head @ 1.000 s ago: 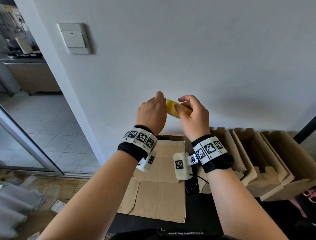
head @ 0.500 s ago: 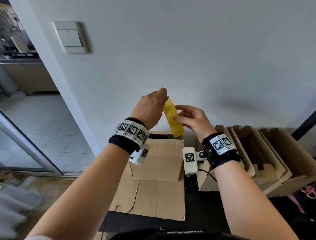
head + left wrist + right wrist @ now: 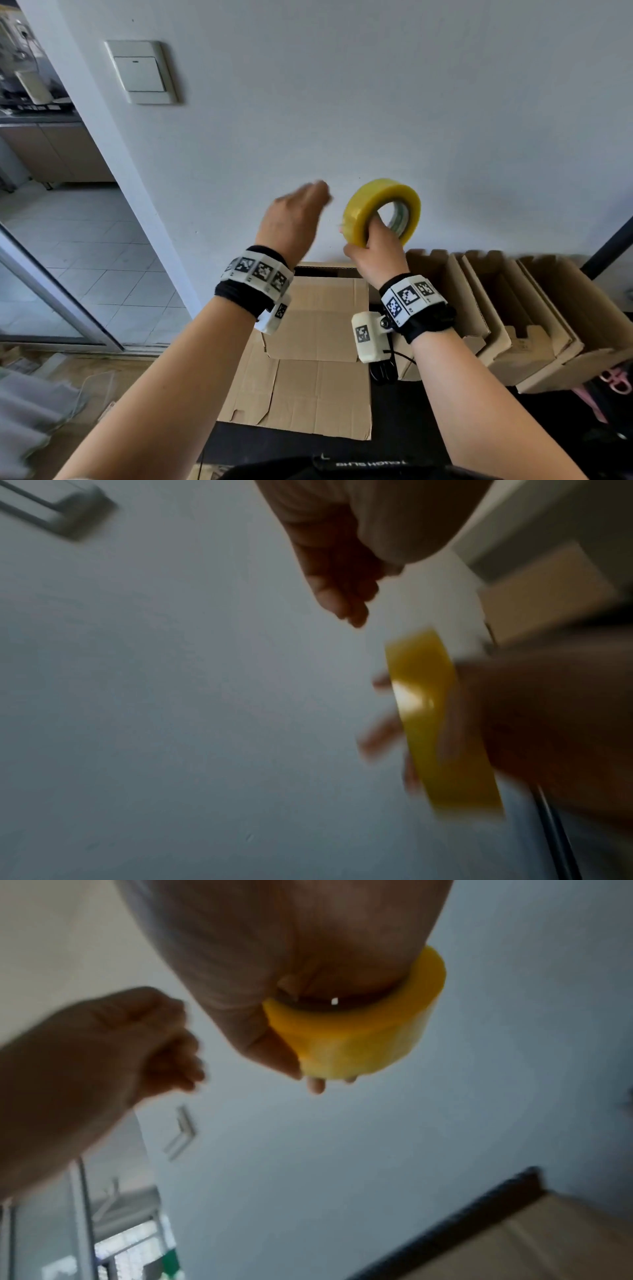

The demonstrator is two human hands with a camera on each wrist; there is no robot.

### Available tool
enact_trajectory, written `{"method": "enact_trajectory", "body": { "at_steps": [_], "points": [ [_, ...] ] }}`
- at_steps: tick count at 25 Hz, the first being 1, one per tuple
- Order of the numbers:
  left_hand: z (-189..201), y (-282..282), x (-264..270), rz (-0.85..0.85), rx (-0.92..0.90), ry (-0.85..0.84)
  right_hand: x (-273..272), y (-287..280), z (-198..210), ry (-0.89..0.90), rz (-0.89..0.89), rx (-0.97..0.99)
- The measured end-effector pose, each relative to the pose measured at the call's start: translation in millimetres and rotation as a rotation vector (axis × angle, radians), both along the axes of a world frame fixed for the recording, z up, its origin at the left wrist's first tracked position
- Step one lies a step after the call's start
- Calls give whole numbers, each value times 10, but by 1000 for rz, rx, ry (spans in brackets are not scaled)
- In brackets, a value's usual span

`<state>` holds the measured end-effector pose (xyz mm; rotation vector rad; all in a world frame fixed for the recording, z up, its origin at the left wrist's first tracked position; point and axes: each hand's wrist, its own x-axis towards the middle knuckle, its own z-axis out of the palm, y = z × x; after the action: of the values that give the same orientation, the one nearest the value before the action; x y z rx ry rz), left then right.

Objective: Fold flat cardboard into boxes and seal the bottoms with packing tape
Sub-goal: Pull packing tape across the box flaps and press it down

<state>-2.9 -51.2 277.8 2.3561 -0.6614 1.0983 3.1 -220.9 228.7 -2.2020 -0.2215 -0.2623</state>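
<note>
A yellow roll of packing tape is held up in front of the white wall, and my right hand grips it with fingers through its core. The right wrist view shows the roll below that palm. My left hand hovers just left of the roll, blurred and apart from it. Its fingers are curled together, and I see no tape strip in them. In the left wrist view the roll is edge-on. Below both hands a half-folded cardboard box lies on the black table, flaps spread towards me.
Several folded cardboard boxes lean in a row at the right along the wall. Pink scissors lie beside them at the right edge. A light switch is on the wall, and a doorway opens at the left.
My left hand has let go of the roll and moved left. The right hand has turned the roll so its open core faces me.
</note>
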Motion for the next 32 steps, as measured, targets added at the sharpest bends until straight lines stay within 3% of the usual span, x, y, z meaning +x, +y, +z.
{"method": "enact_trajectory", "body": {
  "at_steps": [2,4,8,11,15,18,20,24,26,28,32],
  "points": [
    [138,141,65,37,-301,69,0,-49,-121,-70,-128,-92],
    [216,188,139,18,-462,295,-19,-16,-182,-70,-158,-17],
    [-49,-5,84,-103,-635,952,-94,155,-112,-232,-170,-179],
    [-256,-98,-33,-212,-744,1165,-163,256,-64,-329,-250,-388],
    [-332,-96,-112,-273,-894,1231,-128,395,-179,-414,-343,-548],
    [-448,-30,-89,-269,-879,1094,-98,471,-281,-506,-364,-625],
    [-557,30,-72,-196,-779,995,-98,515,-355,-510,-353,-641],
    [-832,165,-45,44,-338,822,-92,612,-523,-546,-398,-611],
    [-953,210,-26,37,-288,800,-87,624,-604,-515,-388,-645],
    [-1040,213,6,-42,-411,869,-63,614,-675,-476,-358,-665],
    [-1123,140,92,-157,-846,1113,77,594,-796,-493,-335,-668]
  ]
}}
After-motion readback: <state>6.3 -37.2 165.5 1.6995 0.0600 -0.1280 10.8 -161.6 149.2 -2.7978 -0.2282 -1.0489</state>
